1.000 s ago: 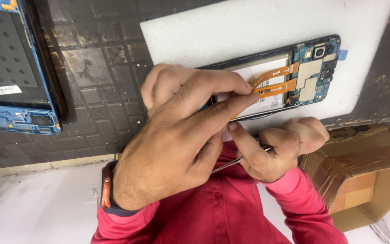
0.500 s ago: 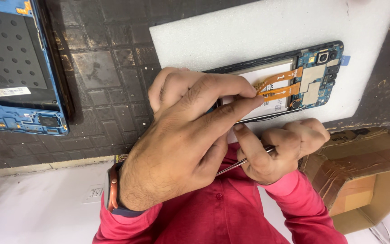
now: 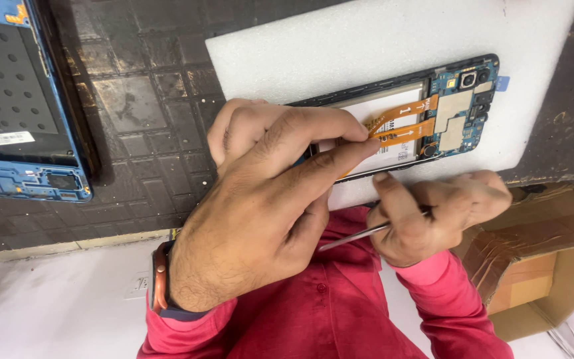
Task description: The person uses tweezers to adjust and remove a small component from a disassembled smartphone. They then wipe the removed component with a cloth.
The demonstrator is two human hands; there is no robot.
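An opened phone (image 3: 456, 110) lies on a white foam pad (image 3: 367, 46), its blue circuit board, battery and two orange flex cables (image 3: 406, 123) exposed. My left hand (image 3: 267, 199), with a band on the wrist, covers the phone's left part. Its index and middle fingertips press on the orange cables. My right hand (image 3: 436, 213) sits just below the phone's lower edge, apart from it, and grips a thin metal tool (image 3: 350, 237) whose shaft points left under my left palm. The tool's tip is hidden.
A second opened phone frame (image 3: 24, 119), blue with a dark panel, lies at the left on the dark gridded mat (image 3: 147, 119). An open cardboard box (image 3: 546, 266) stands at the lower right. My red shirt fills the bottom middle.
The view has shifted a little, so the phone and pad sit slightly further right. Both hands keep the same grip and place on the phone and tool.
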